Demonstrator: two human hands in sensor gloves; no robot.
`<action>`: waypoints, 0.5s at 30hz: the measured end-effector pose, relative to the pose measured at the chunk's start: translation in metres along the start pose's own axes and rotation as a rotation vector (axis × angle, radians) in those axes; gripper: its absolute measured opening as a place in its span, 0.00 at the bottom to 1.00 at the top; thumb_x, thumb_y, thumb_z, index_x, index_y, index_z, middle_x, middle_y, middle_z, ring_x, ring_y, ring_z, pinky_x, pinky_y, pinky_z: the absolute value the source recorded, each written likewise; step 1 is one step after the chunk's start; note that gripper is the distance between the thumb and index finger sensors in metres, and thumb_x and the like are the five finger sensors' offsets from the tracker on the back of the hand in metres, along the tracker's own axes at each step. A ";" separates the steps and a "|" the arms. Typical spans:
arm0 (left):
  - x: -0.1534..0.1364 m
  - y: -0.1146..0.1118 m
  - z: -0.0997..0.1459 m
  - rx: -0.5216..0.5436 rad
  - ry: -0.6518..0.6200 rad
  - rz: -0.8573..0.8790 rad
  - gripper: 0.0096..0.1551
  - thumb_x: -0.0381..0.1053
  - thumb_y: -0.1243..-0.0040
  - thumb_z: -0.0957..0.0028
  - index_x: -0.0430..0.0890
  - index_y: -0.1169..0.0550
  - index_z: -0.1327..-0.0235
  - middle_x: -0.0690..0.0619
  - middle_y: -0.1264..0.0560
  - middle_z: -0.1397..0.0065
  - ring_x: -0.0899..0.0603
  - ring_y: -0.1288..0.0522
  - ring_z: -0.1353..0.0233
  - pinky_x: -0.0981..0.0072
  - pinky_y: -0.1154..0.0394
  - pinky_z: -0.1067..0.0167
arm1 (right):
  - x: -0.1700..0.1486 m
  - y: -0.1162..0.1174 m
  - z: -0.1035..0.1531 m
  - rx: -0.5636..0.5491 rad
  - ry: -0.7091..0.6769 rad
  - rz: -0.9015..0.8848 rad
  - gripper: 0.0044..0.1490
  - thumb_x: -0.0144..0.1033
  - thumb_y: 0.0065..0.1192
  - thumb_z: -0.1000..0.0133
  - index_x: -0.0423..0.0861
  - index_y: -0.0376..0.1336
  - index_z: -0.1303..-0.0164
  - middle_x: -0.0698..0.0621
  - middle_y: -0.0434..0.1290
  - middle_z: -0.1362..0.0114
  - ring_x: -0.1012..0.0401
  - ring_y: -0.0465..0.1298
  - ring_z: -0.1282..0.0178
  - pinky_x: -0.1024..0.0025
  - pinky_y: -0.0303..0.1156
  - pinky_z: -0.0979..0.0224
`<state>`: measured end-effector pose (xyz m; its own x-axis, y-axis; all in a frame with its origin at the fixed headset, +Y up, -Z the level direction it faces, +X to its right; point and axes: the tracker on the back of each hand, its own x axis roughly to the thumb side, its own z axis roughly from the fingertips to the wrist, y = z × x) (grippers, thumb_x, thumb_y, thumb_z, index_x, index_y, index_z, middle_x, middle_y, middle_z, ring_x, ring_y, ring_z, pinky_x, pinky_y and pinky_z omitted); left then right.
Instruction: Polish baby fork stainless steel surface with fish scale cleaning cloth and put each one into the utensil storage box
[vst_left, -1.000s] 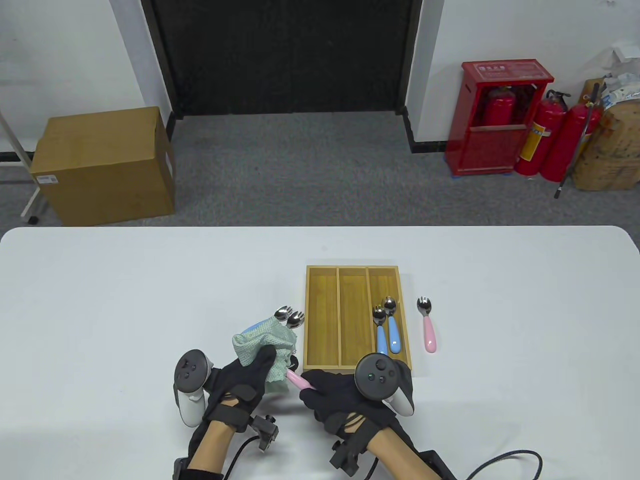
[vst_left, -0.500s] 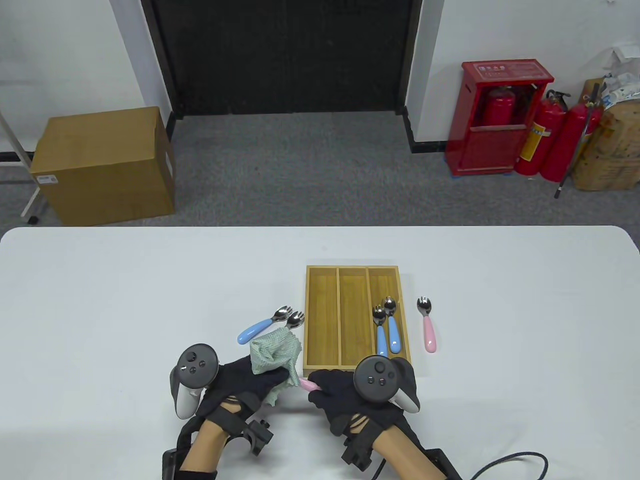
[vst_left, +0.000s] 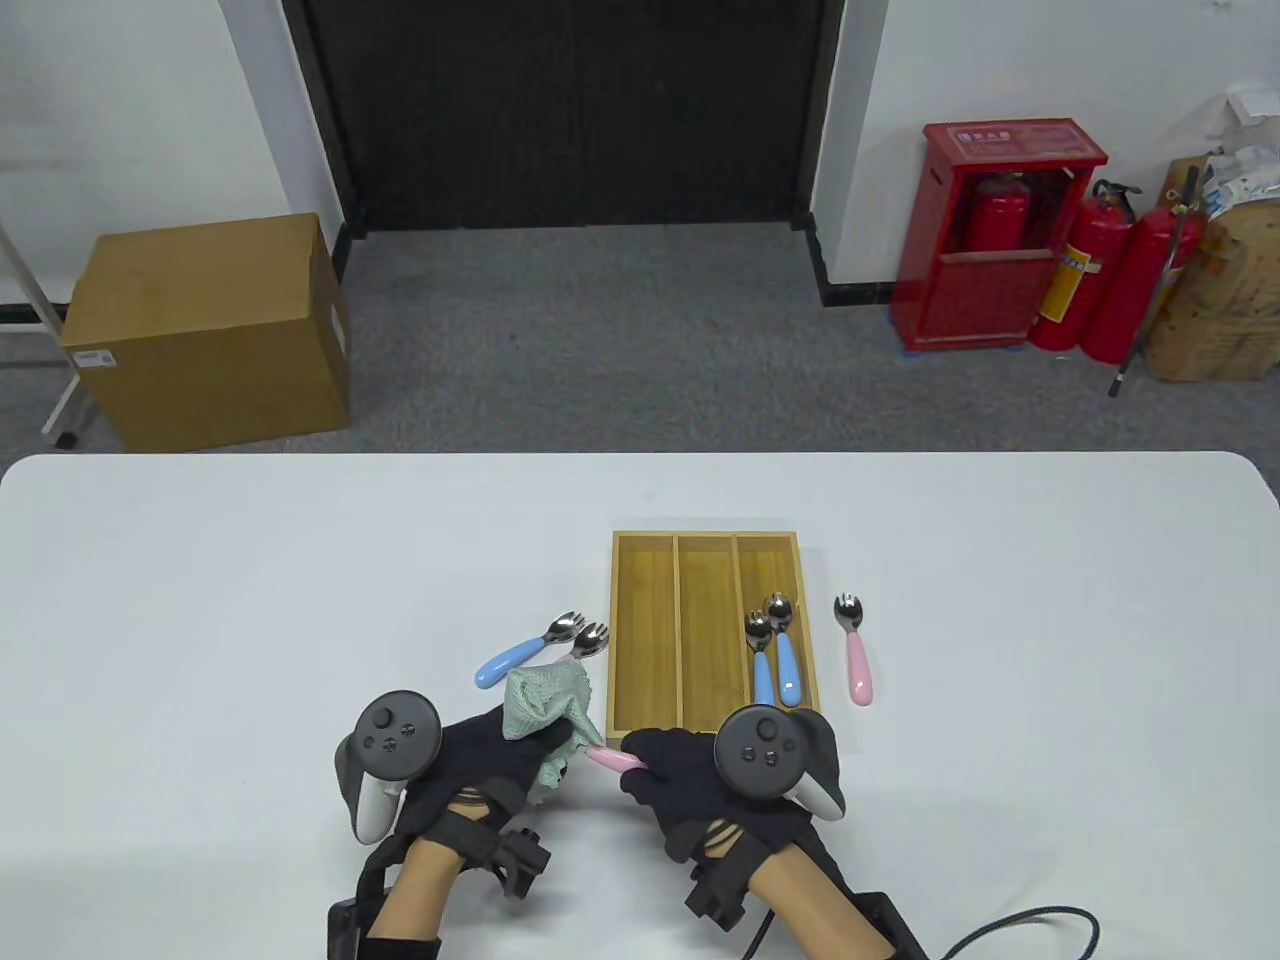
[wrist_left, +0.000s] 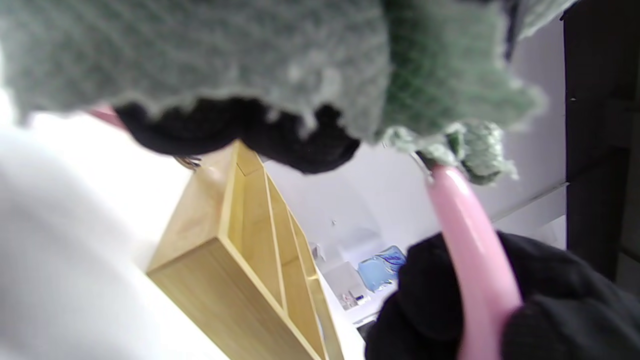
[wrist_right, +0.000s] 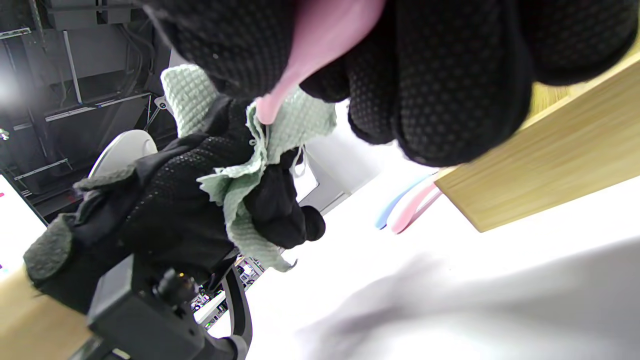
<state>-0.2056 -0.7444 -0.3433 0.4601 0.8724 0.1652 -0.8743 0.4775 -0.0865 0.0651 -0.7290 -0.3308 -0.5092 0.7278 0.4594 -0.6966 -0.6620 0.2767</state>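
Note:
My right hand (vst_left: 668, 768) grips the pink handle of a baby fork (vst_left: 612, 760) just in front of the wooden utensil box (vst_left: 646, 640). My left hand (vst_left: 500, 752) holds the green fish scale cloth (vst_left: 545, 705) bunched around that fork's metal head, which is hidden inside the cloth. In the left wrist view the pink handle (wrist_left: 472, 260) comes out of the cloth (wrist_left: 280, 65). Two blue-handled forks (vst_left: 776, 660) lie in the box's right compartment. A blue fork (vst_left: 520, 655) and a pink fork (vst_left: 588, 640) lie left of the box, another pink fork (vst_left: 855, 650) right of it.
The box's left and middle compartments (vst_left: 708, 630) hold nothing. The white table (vst_left: 250, 600) stretches wide on both sides. Beyond its far edge stand a cardboard box (vst_left: 205, 325) and red fire extinguishers (vst_left: 1090, 270) on the floor.
My left hand drew back toward me with the cloth, uncovering the blue fork on the table. The cloth slid along the held fork while my right hand kept the handle almost still.

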 end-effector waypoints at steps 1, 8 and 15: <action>0.000 0.000 0.001 0.008 0.002 -0.015 0.27 0.62 0.32 0.54 0.41 0.12 0.59 0.52 0.11 0.69 0.46 0.12 0.66 0.43 0.23 0.46 | -0.001 -0.001 0.000 0.000 0.004 -0.002 0.30 0.40 0.66 0.53 0.37 0.71 0.45 0.31 0.79 0.53 0.46 0.81 0.68 0.39 0.73 0.53; -0.006 0.007 0.003 0.060 0.029 -0.084 0.25 0.60 0.33 0.52 0.41 0.12 0.58 0.51 0.11 0.67 0.44 0.12 0.64 0.42 0.23 0.45 | -0.013 -0.015 0.002 -0.040 0.045 0.037 0.29 0.39 0.67 0.53 0.37 0.71 0.46 0.31 0.79 0.54 0.46 0.81 0.67 0.39 0.73 0.53; -0.021 0.016 0.006 0.079 0.067 -0.068 0.26 0.59 0.33 0.50 0.40 0.13 0.54 0.49 0.11 0.63 0.42 0.12 0.62 0.40 0.25 0.44 | -0.050 -0.069 0.015 -0.350 0.224 0.120 0.28 0.40 0.70 0.52 0.38 0.73 0.47 0.31 0.79 0.50 0.42 0.80 0.62 0.36 0.70 0.48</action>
<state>-0.2303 -0.7561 -0.3423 0.5255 0.8447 0.1019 -0.8491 0.5282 0.0005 0.1462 -0.7222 -0.3605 -0.6673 0.6957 0.2659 -0.7355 -0.6717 -0.0885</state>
